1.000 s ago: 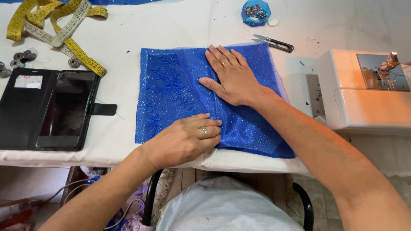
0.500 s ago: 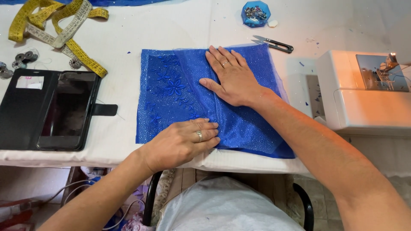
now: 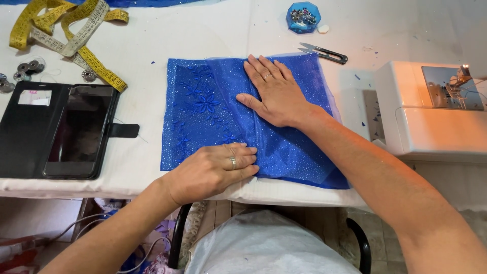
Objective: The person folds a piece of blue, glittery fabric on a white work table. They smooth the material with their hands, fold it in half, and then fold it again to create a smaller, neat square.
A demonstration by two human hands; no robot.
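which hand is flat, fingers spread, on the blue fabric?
The right hand: it lies palm-down with fingers spread on the upper part of the blue fabric. The left hand is curled at the fabric's near edge instead.

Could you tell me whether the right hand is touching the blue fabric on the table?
Touching. The head view shows the right hand lying flat, palm down, on the blue fabric, fingers spread across its upper part with no gap beneath.
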